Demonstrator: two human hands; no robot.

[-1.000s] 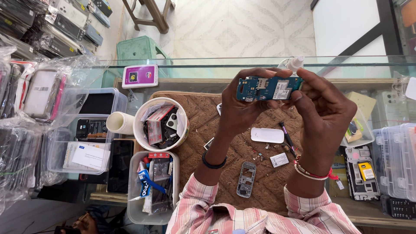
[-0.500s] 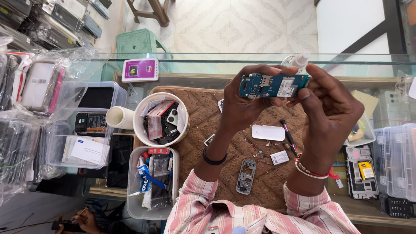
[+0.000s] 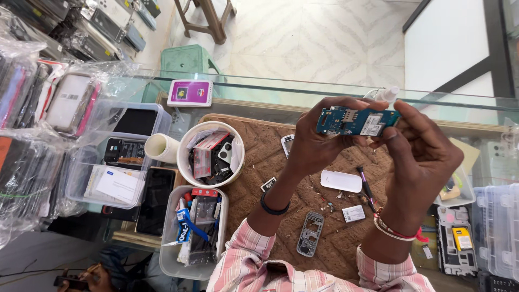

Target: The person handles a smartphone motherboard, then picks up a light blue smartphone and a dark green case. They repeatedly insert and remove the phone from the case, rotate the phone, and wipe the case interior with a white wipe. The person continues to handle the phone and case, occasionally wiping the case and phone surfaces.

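1. Head view: my left hand and right hand both close their fingers on a slim blue phone circuit board, raised above the brown woven mat.
2. My right hand also pinches a small white nozzle bottle.
3. I judge this board light, stiff and fragile, best held by its edges.
4. It is long, with metal shields and a white label.
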